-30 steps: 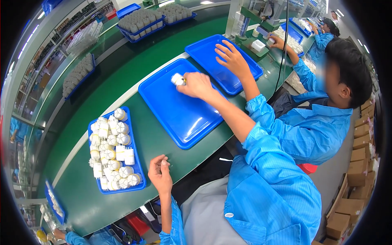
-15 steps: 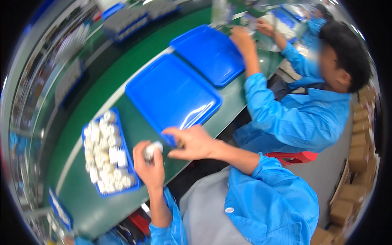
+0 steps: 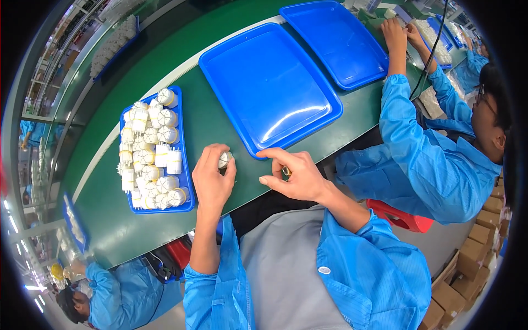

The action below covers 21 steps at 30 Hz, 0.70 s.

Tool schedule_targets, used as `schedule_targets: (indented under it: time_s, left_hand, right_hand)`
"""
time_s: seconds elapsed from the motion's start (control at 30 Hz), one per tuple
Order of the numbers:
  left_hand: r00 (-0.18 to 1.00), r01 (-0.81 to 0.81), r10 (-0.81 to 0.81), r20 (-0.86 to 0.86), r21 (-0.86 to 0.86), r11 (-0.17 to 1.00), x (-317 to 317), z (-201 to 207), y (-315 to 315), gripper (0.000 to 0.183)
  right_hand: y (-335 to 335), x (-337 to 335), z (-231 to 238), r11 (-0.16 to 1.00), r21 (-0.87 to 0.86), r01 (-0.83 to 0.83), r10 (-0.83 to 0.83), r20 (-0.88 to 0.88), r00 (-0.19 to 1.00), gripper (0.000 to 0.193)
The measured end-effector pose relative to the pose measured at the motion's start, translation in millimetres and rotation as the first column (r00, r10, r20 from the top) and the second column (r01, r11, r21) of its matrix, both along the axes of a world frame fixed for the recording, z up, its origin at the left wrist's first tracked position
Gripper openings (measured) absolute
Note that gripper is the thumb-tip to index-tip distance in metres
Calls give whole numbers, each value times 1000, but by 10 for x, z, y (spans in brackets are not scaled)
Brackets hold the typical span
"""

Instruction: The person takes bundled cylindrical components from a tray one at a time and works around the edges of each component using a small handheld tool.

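Observation:
My left hand (image 3: 213, 179) is closed around a round white piece (image 3: 225, 159) with a segmented end, just above the green bench. To its right, my right hand (image 3: 300, 175) has its thumb and forefinger spread, while the other fingers curl over a small brass-coloured piece (image 3: 286, 171), mostly hidden. A shallow blue tray (image 3: 190, 190) lies left of my left hand. Heaped in it are many white cylindrical pieces (image 3: 144, 157), several with yellow bands around them and some with thin prongs.
A large flat blue tray (image 3: 269, 82) lies beyond my hands, with a second blue tray (image 3: 335, 44) behind it. At the right a co-worker in a blue smock (image 3: 423, 148) handles something small. A red stool (image 3: 400, 215) and cardboard boxes (image 3: 470, 258) stand on the right.
The view has shifted, so the trays sit higher and farther right in the picture. Both hands still hold their pieces; my right hand has drawn slightly away from the left.

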<state>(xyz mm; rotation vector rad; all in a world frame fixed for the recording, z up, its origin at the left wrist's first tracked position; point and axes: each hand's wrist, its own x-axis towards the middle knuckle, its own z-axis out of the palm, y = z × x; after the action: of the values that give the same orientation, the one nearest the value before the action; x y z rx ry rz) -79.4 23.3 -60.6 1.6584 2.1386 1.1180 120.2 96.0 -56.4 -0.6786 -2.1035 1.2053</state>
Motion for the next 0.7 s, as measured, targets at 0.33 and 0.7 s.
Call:
schedule_targets:
  time_s: [0.33,0.7]
  left_hand:
    - [416,-65,-172,893,218,974,34,-36,-227,27]
    - [521,234,-366,771,284,930,275,133,-455,52]
  right_hand:
    - [-94,-92,-6,991,-128,-32,22,-79,997,49]
    - [63,-113,292,951,-178,-252,253,-19,967,41]
